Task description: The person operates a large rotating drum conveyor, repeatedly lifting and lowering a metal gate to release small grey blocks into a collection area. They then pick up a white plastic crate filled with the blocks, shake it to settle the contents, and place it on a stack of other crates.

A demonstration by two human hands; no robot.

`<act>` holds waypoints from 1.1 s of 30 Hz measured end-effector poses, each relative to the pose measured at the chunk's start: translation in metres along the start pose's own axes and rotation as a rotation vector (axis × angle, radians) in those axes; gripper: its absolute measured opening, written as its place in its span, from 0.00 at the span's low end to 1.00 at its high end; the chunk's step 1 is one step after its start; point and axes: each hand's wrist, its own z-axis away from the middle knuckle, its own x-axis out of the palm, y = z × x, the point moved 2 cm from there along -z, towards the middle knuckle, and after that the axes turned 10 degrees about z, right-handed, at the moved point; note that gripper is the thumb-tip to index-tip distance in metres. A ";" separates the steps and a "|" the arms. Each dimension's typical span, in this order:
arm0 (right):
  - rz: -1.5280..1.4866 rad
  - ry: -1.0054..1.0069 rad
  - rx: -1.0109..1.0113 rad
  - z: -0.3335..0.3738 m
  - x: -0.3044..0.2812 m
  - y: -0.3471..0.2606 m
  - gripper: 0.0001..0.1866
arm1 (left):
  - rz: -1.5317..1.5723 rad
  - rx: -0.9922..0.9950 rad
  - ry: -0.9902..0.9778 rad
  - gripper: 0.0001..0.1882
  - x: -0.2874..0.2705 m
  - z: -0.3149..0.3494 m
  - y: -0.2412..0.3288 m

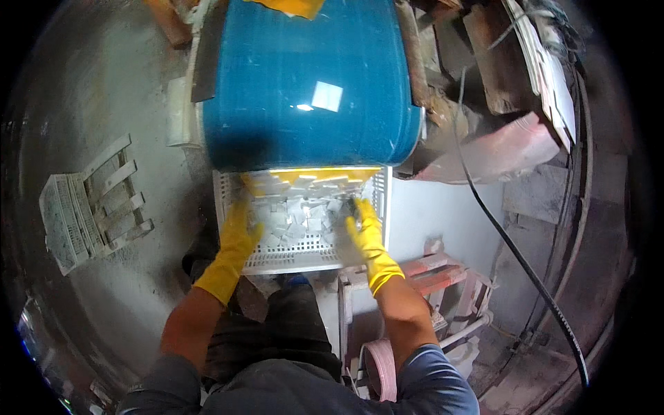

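A white slotted plastic crate (pixel 297 261) sits below the rounded end of a blue belt (pixel 277 76). Many small, square, pale tiles (pixel 297 218) lie loose inside it, with a yellow strip (pixel 339 174) along its far side. My left hand (pixel 238 235), in a yellow rubber glove, is at the crate's left side, thumb spread from the fingers. Gloved the same way, my right hand (pixel 366 232) reaches in at the right side, its fingers apart beside the tiles. Neither hand shows a tile held in it. Some fingertips are blurred.
On the belt is a bright white square (pixel 327 96). More white crates (pixel 69 214) stand on the floor at left. A rusty red metal frame (pixel 432 273) is at right, near a hanging black cable (pixel 508 238). Flat panels (pixel 543 69) lean at the far right.
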 end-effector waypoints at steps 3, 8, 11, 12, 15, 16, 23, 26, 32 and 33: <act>-0.279 0.163 0.299 -0.059 -0.004 0.011 0.31 | 0.360 -0.119 0.180 0.35 -0.018 -0.066 -0.031; -0.596 0.059 0.384 -0.113 0.011 0.039 0.29 | 0.422 -0.389 -0.132 0.25 0.022 -0.127 -0.033; -0.637 0.115 0.444 -0.065 0.010 0.056 0.24 | 0.429 -0.470 -0.071 0.28 0.024 -0.099 -0.001; -0.604 0.104 0.475 -0.046 0.000 0.038 0.22 | 0.409 -0.489 -0.050 0.30 0.007 -0.069 0.026; -0.575 0.021 0.322 -0.008 -0.109 -0.066 0.19 | 0.441 -0.012 0.112 0.35 -0.037 -0.009 0.045; -0.523 0.042 0.194 0.006 -0.151 -0.101 0.16 | 0.490 0.165 0.122 0.36 -0.055 0.005 0.052; -0.543 0.281 -0.265 0.086 -0.283 -0.190 0.09 | 0.656 0.622 -0.359 0.26 -0.151 -0.092 0.138; -0.544 0.396 -0.082 0.098 -0.288 -0.183 0.10 | 0.110 0.597 0.152 0.25 -0.151 -0.128 0.261; -0.736 0.541 0.081 0.155 -0.263 -0.121 0.11 | -0.501 0.704 0.021 0.28 -0.018 -0.175 0.283; -0.670 0.498 0.137 0.163 -0.261 -0.111 0.11 | -0.534 0.769 0.103 0.27 -0.005 -0.159 0.273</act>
